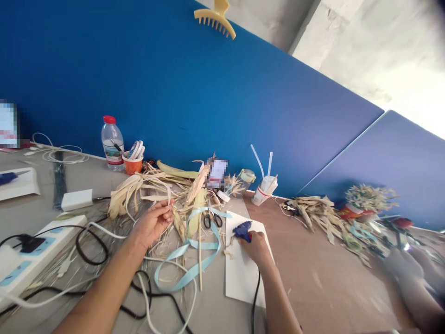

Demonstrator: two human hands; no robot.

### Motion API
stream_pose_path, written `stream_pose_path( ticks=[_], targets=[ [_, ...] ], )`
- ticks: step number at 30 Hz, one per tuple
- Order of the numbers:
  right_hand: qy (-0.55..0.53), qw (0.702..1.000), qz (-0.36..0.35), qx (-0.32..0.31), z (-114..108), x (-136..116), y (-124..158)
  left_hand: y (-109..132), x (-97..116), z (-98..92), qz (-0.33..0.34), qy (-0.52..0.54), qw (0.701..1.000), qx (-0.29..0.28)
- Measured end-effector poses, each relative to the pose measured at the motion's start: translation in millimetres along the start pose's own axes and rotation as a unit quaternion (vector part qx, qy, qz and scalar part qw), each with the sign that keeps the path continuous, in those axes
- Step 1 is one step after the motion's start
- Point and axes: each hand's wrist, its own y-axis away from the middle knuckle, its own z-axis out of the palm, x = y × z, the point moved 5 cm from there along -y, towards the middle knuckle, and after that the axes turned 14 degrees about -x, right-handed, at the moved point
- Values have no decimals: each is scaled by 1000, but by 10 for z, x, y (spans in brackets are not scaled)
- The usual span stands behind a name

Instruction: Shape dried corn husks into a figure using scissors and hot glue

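My left hand (156,226), left of the white rectangular sheet (239,278), pinches a narrow, pale, flat strip (169,194) between thumb and fingertips. My right hand (257,248) is wrapped around a dark-blue plastic glue gun (242,229) over the sheet; its smooth black cord (256,297) runs down across the sheet's lower part. Small beige scraps (228,253) lie near the sheet's left edge.

Left of the sheet: a glossy light-blue ribbon (187,277) in loose, flat loops; a straight, slender, straw-coloured stick (200,264); and scissors (212,221) with black looped handles. Farther left and behind spreads a heap of dry, fibrous, straw-yellow husks (121,197), papery and creased lengthwise.

Behind the sheet, to its right, a white cup with a red band (259,196) holds two translucent straws (257,159). Well to the sheet's left, a clear plastic bottle with a red cap (113,139) bears a printed label (114,153), green and pale blue, its lettering too small to read. Beside it stands an orange cup (132,167). To the sheet's far right, another person's hands (405,266) appear blurred.
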Motion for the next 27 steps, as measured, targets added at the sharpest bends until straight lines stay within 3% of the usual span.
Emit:
stream_pose_path(
  ticks=[2,5,6,8,11,13,16,19,22,25,27],
  targets=[
    [6,1000,12,1,-55,11,26,0,1,-3,-1,-2,1000,1],
    [-26,996,2,80,-266,-101,114,2,-5,16,-8,-6,1000,-11],
    [-56,992,-25,108,-331,-201,155,4,-9,22,-12,-8,1000,-15],
    [-117,980,-123,104,-362,-525,231,7,-20,27,-21,-15,999,-19],
    [-149,952,-265,20,-168,-1172,350,7,-34,13,-31,-28,999,-21],
    [-73,941,-330,-1,36,-1586,436,3,-38,-3,-32,-35,999,-22],
    [46,944,-326,-6,324,-1961,470,-2,-30,-22,-23,-42,999,-23],
    [101,948,-301,-5,465,-2085,431,-2,-22,-21,-16,-41,999,-25],
    [75,953,-294,12,452,-2067,360,1,-25,-15,-17,-44,999,-20],
    [-45,963,-266,10,365,-1958,234,3,-27,-14,-18,-50,999,-11],
    [-160,958,-236,-23,319,-1864,138,1,-31,-14,-20,-54,998,-12]
  ],
)
